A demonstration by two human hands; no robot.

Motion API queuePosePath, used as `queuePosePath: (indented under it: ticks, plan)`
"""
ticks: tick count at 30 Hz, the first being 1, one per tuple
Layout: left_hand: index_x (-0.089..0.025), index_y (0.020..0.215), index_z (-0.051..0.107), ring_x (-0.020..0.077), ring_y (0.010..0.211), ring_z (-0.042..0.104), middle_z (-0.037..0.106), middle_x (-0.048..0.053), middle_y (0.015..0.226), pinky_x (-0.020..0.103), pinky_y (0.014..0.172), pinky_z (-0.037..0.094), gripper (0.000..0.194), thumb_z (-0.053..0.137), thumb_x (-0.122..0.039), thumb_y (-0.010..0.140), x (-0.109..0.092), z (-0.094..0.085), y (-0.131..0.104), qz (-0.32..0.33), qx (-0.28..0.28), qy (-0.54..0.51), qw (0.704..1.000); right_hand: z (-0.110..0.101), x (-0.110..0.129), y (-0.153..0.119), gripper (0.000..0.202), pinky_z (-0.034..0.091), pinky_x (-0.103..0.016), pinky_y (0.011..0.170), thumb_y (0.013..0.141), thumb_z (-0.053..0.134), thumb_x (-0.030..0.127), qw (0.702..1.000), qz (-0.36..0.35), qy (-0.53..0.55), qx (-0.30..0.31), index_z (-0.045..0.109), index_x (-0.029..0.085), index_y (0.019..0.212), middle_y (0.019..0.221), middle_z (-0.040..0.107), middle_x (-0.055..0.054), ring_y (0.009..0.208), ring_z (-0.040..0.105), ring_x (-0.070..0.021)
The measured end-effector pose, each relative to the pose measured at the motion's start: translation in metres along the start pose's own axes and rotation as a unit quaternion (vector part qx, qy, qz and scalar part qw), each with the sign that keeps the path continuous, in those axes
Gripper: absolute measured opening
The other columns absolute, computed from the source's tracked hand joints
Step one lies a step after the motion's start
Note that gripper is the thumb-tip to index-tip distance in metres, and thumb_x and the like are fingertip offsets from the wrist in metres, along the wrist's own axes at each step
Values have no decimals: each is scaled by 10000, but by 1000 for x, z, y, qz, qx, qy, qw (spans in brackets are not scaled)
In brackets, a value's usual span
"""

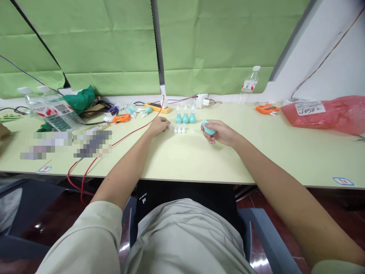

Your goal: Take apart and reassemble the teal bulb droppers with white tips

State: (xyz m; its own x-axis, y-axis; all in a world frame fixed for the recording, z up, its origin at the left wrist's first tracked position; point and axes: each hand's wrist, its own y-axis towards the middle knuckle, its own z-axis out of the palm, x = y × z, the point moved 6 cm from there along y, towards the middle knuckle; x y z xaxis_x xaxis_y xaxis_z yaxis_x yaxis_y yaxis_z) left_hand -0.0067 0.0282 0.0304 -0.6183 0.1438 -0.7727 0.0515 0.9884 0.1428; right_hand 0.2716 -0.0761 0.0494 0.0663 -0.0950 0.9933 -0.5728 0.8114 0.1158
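Bench [194, 163], toward far edge: three tipped bulbs [185, 118]; likely pending: teal bulb [208, 128] my right hand [221, 133] grips, white bit [170, 126] my left hand [158, 126] pinches.

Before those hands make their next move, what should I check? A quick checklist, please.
1. Bulb in the right hand: ok, fingers wrapped around it.
2. Left hand gripping a small piece: cannot tell, fingertips too small.
3. Three bulbs upright: ok, nozzles pointing up.
4. White tips between the hands: ok.
5. Red wire not touching the left hand: cannot tell, it passes close by.
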Motion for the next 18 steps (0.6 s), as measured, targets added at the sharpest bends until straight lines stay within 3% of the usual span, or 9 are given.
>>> queuePosePath:
  ticks: [6, 18]
  plan:
    - [-167, 745, 694, 133, 592, 609, 750, 70, 809, 284, 661, 487, 212, 691, -373, 795, -4, 12, 0, 23, 20, -9, 999, 0, 1, -1, 296, 397, -261, 436, 902, 695, 456, 1000, 5, -2, -9, 605, 175, 922, 600, 524, -3, 493, 425, -128]
    - [-168, 742, 707, 133, 600, 602, 752, 73, 806, 269, 634, 474, 262, 699, -423, 800, -3, 17, 3, 38, 26, -8, 999, -3, -2, 1, 293, 391, -265, 434, 898, 698, 463, 1000, 1, -7, -16, 620, 181, 919, 603, 524, -5, 498, 432, -131]
